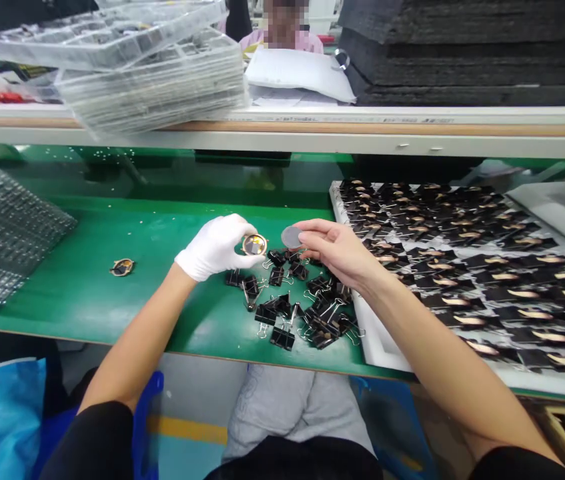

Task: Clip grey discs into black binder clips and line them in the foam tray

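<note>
My left hand (pixel 215 248), in a white glove, pinches a round gold-rimmed watch case (pixel 255 245) whose dark and yellow inside faces me. Bare, my right hand (pixel 335 250) holds a thin grey disc (pixel 291 237) by its right edge. A small gap parts the disc from the watch case. Below both hands, a loose heap of black binder clips (pixel 282 303) lies on the green table (pixel 87 293). Another gold-rimmed watch case (pixel 122 267) rests on the table to the left of my gloved hand.
On the right, a white foam tray (pixel 382 343) carries rows of clips clamped on gold-edged parts. A stack of clear trays (pixel 7 233) stands at the left. More clear plastic trays (pixel 157 87) and black foam sheets (pixel 462 53) sit on the shelf, with a person behind it.
</note>
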{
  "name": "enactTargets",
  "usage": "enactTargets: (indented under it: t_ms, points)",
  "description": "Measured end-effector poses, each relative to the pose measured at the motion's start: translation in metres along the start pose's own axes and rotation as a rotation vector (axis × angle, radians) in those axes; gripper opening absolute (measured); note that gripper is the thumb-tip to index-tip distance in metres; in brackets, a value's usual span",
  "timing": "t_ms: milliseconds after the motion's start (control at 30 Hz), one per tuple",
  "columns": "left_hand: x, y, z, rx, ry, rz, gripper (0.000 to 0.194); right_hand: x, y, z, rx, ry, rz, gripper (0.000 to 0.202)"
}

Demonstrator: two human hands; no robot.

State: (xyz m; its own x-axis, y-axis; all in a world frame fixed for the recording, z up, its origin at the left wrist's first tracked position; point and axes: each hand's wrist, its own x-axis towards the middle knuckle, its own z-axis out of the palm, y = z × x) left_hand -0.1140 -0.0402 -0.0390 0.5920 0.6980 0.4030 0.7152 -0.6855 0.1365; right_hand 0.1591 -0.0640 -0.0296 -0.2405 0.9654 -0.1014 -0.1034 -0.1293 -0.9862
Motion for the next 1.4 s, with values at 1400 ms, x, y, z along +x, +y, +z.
enactTargets:
  t_ms: [1400]
  points:
    - [0.094, 0.031, 0.031, 0.063, -0.91, -0.338, 0.05, -0.004, 0.016, -0.039, 0.056, 0.207, -0.157, 0.033]
